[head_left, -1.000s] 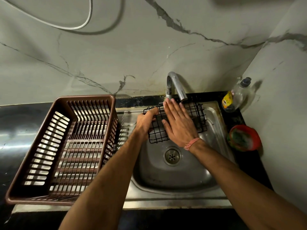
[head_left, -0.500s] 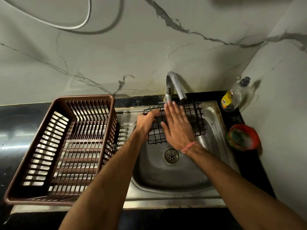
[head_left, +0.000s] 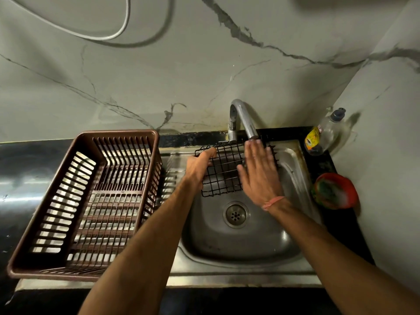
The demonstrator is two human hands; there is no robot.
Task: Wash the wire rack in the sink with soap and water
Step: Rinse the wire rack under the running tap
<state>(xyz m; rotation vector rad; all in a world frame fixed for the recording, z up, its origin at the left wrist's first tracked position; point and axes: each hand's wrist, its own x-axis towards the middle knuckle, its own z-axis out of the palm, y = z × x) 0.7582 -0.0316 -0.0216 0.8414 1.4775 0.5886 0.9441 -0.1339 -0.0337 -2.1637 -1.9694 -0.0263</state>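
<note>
While left hand grips wire rack, right hand lies flat on it.

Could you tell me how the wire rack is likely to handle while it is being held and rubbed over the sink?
The rack probably stays stiff: its grid looks flat though the left hand grips only one edge. It seems light, being open wire. It may be slippery if wet, as the right hand lies flat on it under the tap.

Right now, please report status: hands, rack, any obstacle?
Left hand grips wire rack edge. Right hand flat on it, under faucet. No obstacle.
</note>
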